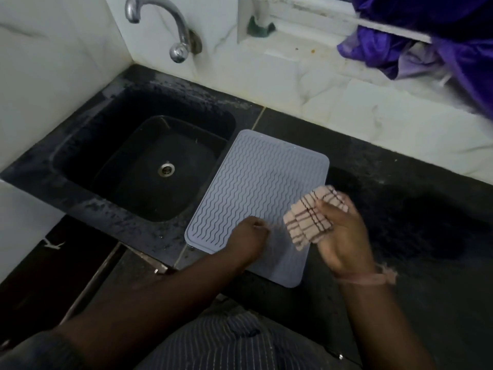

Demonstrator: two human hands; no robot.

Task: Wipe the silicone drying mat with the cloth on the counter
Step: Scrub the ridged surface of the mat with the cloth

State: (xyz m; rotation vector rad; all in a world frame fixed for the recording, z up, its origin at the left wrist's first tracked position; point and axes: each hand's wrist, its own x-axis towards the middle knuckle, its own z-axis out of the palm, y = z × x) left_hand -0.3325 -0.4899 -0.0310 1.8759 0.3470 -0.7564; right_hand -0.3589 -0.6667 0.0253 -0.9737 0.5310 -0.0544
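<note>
Right hand: fingers curled round a folded checked cloth, held over the right edge of the mat, whether touching it or just above cannot be told. Left hand: on the near part of the mat, fingers curled under, nothing seen in its hold; it appears to press the mat down. Silicone drying mat: grey, wavy ribs, flat on the black counter, its left edge just beside the sink, its near corner at the counter's front edge. Risk, judged: if the left hand lifts, a stroke may drag the light mat toward the sink or off the front edge; a loosely held cloth may unfold mid-wipe. Sink: black basin left of the mat, drain visible, no items in it; wetness cannot be told. Tap: behind the sink, well apart from the mat.
</note>
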